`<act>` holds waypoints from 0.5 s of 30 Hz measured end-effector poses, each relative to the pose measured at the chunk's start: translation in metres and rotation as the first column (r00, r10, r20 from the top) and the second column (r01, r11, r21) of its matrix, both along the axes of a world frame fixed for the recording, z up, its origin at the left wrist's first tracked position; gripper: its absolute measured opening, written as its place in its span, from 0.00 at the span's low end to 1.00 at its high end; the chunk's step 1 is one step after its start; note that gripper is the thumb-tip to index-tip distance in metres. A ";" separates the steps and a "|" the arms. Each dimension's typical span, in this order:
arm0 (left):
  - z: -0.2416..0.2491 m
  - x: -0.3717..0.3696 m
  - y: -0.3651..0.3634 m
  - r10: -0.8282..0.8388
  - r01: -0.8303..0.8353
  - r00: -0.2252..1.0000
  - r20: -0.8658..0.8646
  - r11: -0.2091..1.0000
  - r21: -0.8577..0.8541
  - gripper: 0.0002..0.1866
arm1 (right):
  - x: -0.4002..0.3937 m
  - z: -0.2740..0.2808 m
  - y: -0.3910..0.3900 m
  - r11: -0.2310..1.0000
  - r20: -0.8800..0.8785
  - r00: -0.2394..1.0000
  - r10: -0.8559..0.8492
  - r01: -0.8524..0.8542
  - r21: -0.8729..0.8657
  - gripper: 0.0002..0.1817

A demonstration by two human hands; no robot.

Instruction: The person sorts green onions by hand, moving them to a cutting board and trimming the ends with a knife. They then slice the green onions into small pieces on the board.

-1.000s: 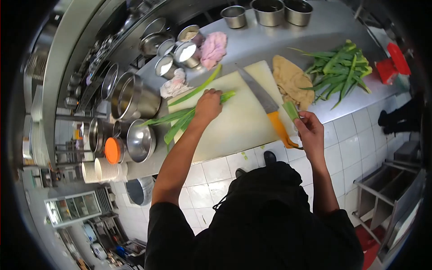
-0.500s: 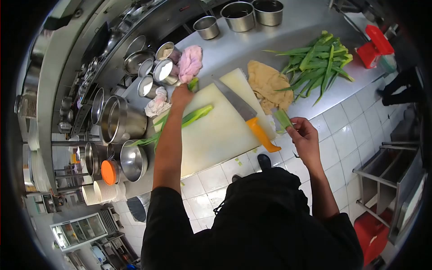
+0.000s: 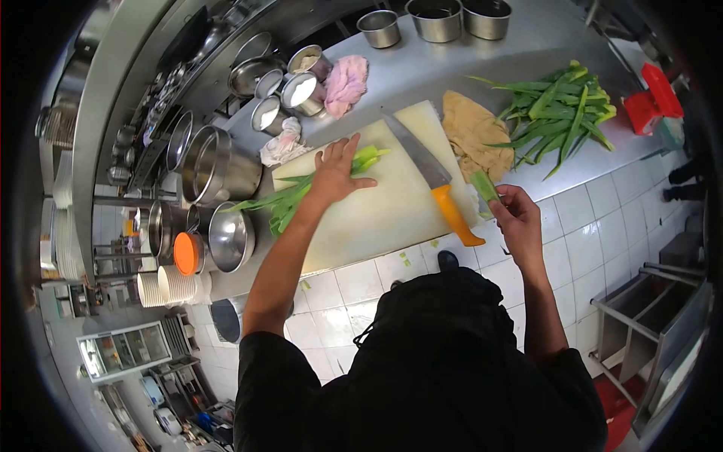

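Observation:
My left hand (image 3: 336, 175) lies over the leeks (image 3: 370, 156) at the left of the white cutting board (image 3: 361, 222), fingers spread and thumb out. Pale ends of the leeks show past my fingers, and their green leaves (image 3: 280, 205) trail over the board's left edge. In my right hand (image 3: 520, 220), near the table's front edge, a short cut piece of leek (image 3: 484, 185) is pinched between thumb and fingers. Between my hands a large knife (image 3: 428, 160) with a yellow handle rests on the board, its handle toward me.
Several leeks (image 3: 561, 109) are heaped on the steel table beside a tan cloth (image 3: 468, 128). A red container (image 3: 654, 102) stands at far right. Metal pots (image 3: 433, 21) line the back. Left are a pink cloth (image 3: 346, 84), powder tins (image 3: 303, 92) and a steel bowl (image 3: 231, 237).
My left hand has come back from the board's far edge and now lies spread over the leeks. My right hand still holds the leek piece. The view has shifted slightly.

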State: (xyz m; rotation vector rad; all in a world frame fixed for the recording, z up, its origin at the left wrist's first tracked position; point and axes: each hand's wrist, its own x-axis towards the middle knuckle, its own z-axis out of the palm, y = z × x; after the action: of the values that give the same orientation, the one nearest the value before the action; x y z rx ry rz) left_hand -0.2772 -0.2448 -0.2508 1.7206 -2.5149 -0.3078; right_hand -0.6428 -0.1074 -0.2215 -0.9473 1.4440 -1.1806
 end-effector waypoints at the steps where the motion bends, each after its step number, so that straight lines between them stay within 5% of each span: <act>1: 0.000 -0.007 0.012 0.002 0.007 0.996 0.088 0.995 -0.097 0.62 | 0.004 -0.001 -0.001 1.000 -0.001 1.000 0.011 -0.011 -0.015 0.12; 5: -0.029 -0.022 0.049 -0.005 0.041 0.985 0.172 0.977 -0.208 0.59 | 0.019 -0.006 -0.003 0.998 0.035 0.998 0.055 -0.054 -0.045 0.13; 11: 0.000 -0.020 0.055 0.060 -0.060 0.998 -0.006 0.975 -0.215 0.53 | 0.039 -0.002 -0.006 0.995 0.078 0.992 0.100 -0.102 0.019 0.14; 15: 0.008 -0.016 0.025 0.100 -0.123 0.987 -0.126 0.973 -0.193 0.44 | 0.061 0.013 -0.028 0.969 0.024 0.972 0.234 -0.232 -0.087 0.13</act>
State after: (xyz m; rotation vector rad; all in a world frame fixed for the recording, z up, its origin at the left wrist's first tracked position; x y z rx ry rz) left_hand -0.2936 -0.2195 -0.2427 1.7046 -2.2710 -0.1361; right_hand -0.5818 -0.1350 -0.2084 -1.1175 1.2261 -1.0836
